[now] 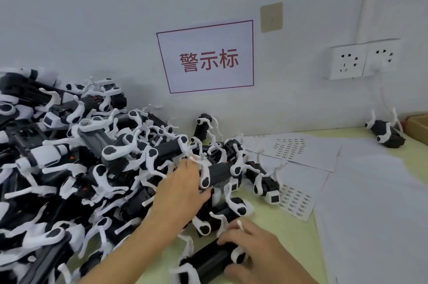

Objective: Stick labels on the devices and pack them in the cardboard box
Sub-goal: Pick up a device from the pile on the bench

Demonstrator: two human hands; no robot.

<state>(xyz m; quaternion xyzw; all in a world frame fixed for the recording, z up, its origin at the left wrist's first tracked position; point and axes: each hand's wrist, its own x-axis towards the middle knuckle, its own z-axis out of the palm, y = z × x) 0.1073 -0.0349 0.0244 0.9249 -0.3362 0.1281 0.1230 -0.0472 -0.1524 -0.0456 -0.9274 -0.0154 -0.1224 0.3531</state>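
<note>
My left hand point(183, 187) gripped a robot-dog device point(220, 173) at the heap's point(58, 156) edge; my right hand point(252, 246) clasped another device point(208, 260), label sheets point(298, 151) lying beyond both.

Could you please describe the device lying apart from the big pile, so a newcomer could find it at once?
Start at the double wall socket on the right. Below it, on the table near the wall, lies one black-and-white device. Unlike the others, it sits alone, beside the cardboard box.

Bare forearms and hands (no sleeves, gloves)
</note>
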